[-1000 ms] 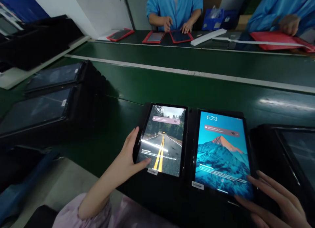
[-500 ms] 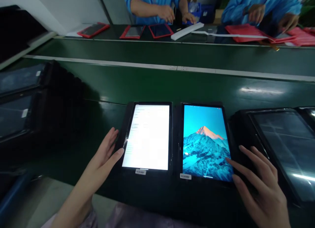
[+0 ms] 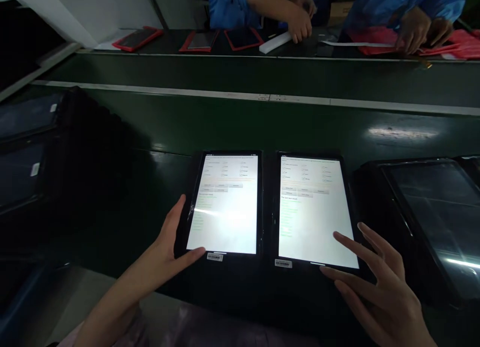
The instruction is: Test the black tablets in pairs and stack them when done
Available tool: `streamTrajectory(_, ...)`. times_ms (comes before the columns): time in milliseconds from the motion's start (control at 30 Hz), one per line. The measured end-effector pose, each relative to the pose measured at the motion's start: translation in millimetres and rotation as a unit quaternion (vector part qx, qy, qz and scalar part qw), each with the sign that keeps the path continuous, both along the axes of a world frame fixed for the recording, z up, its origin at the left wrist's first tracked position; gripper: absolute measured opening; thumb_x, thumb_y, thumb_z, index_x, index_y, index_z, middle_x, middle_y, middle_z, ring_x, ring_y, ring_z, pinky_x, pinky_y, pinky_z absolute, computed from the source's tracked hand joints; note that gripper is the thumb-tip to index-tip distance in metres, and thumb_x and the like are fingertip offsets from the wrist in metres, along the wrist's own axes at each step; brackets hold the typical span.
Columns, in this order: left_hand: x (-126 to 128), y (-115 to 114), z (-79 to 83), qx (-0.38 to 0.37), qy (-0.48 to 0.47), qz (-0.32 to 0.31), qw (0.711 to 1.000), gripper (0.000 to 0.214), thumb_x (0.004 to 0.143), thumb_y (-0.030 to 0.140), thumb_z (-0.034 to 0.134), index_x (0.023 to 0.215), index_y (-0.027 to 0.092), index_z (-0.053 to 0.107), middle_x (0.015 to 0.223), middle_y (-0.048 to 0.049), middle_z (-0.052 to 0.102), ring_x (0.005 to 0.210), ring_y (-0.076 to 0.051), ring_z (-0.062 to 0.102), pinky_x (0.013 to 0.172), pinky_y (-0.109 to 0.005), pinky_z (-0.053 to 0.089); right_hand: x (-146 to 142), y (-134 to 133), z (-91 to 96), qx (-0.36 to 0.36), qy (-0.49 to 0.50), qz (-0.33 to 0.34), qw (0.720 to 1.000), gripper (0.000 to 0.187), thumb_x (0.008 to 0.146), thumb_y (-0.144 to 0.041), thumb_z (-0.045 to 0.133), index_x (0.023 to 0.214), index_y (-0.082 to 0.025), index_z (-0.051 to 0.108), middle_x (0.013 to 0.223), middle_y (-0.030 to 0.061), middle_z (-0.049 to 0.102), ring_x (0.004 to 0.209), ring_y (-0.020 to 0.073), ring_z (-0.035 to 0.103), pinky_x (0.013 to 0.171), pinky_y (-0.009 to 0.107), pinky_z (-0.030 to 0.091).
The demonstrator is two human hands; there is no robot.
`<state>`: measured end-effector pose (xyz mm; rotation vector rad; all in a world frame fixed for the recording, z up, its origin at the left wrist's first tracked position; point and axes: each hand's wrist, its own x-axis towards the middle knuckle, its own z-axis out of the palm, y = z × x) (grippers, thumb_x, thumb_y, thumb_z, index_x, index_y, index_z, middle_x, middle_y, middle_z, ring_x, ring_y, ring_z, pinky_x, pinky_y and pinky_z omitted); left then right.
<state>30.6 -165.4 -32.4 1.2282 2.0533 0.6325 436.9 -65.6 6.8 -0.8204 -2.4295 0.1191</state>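
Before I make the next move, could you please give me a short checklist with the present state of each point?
1. Left tablet screen lit: ok.
2. Right tablet screen lit: ok.
3. Barcode labels uncovered: ok.
4. Left hand clear of its tablet: not ok, thumb overlaps the lower-left corner.
5. Right hand touching the glass: cannot tell, a fingertip is over the screen.

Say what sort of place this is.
Probably an electronics assembly or testing line: two lit tablets on a green bench, dark-screened devices at both sides, and blue-sleeved workers opposite.
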Motion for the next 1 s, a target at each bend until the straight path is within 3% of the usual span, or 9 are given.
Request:
streamTrajectory(133,2,3,-3.6,0.026,0.051,-0.039,0.998,0.113,0.086,0.077,0.069,0.175,0.039,0.011,0.185,-0.0126,0.016,0.167,-0.046,0.021,0.126,-0.073,0.032,-1,1,-6.1,0.030,-0.014,-0.074,0.997,0.018,0.110,-0.019,0.056,0.115,-0.022,0.074,0.152,0.0159,0.060,0.167,0.0347,0.027,0.105,0.051,0.049)
streamTrajectory(267,13,21,6.1,0.043,0.035,0.085,0.995,0.106,0.086,0.073,0.070,0.173,0.031,0.027,0.183,-0.0163,0.020,0.165,-0.046,0.029,0.130,-0.069,0.029,-1,-2,-6.9,0.023,-0.006,-0.098,0.995,0.022,0.110,-0.017,0.056,0.126,-0.020,0.071,0.167,0.0115,0.049,0.167,0.0323,0.027,0.115,0.049,0.045)
streamTrajectory(333,17,27,11.7,0.043,-0.020,0.151,0.987,0.103,0.089,0.070,0.067,0.173,0.027,0.026,0.181,-0.0179,0.025,0.162,-0.043,0.036,0.130,-0.063,0.033,-2,-4,-5.2,0.011,0.005,-0.090,0.996,0.022,0.109,-0.015,0.057,0.123,-0.023,0.072,0.168,0.0082,0.049,0.166,0.0309,0.028,0.118,0.047,0.043)
streamTrajectory(400,18,27,14.0,0.044,-0.073,0.167,0.982,0.101,0.092,0.068,0.066,0.175,0.030,0.022,0.178,-0.0160,0.034,0.162,-0.039,0.039,0.130,-0.059,0.037,-3,-6,-3.4,0.005,0.014,-0.073,0.997,0.020,0.108,-0.016,0.058,0.119,-0.024,0.073,0.164,0.0079,0.052,0.166,0.0305,0.028,0.118,0.047,0.043)
streamTrajectory(500,14,21,12.2,0.046,-0.085,0.129,0.987,0.099,0.092,0.068,0.068,0.174,0.037,0.022,0.179,-0.0095,0.037,0.165,-0.037,0.034,0.128,-0.056,0.042,-5,-8,-1.3,0.006,0.015,-0.050,0.999,0.017,0.110,-0.020,0.057,0.112,-0.024,0.073,0.154,0.0108,0.059,0.167,0.0310,0.027,0.117,0.048,0.043)
streamTrajectory(600,12,14,12.5,0.032,-0.069,0.086,0.993,0.097,0.092,0.066,0.068,0.174,0.039,0.023,0.184,-0.0049,0.025,0.168,-0.038,0.024,0.128,-0.057,0.042,-8,-9,0.8,0.001,0.010,-0.041,0.999,0.018,0.110,-0.020,0.057,0.110,-0.025,0.074,0.146,0.0125,0.062,0.166,0.0309,0.028,0.113,0.047,0.045)
streamTrajectory(767,20,8,25.5,0.017,-0.055,0.032,0.998,0.093,0.099,0.060,0.060,0.175,0.040,0.012,0.187,-0.0035,0.011,0.170,-0.036,0.013,0.131,-0.062,0.029,-15,-7,3.0,0.001,0.010,-0.028,1.000,0.017,0.109,-0.018,0.057,0.109,-0.024,0.074,0.143,0.0130,0.064,0.164,0.0314,0.031,0.109,0.047,0.050)
streamTrajectory(900,16,4,26.1,0.003,-0.060,0.017,0.998,0.094,0.100,0.059,0.061,0.176,0.042,0.008,0.187,-0.0031,0.012,0.170,-0.035,0.014,0.132,-0.062,0.025,-22,-11,2.3,0.002,-0.011,-0.029,1.000,0.017,0.109,-0.021,0.057,0.112,-0.023,0.074,0.146,0.0136,0.063,0.164,0.0345,0.029,0.108,0.051,0.052)
streamTrajectory(1000,4,1,16.4,-0.003,-0.079,0.003,0.997,0.103,0.094,0.064,0.069,0.175,0.046,0.007,0.187,-0.0031,0.014,0.169,-0.038,0.019,0.128,-0.063,0.034,-31,-16,0.8,-0.008,-0.023,-0.024,0.999,0.017,0.107,-0.020,0.061,0.114,-0.025,0.076,0.148,0.0118,0.065,0.165,0.0373,0.029,0.112,0.057,0.051)
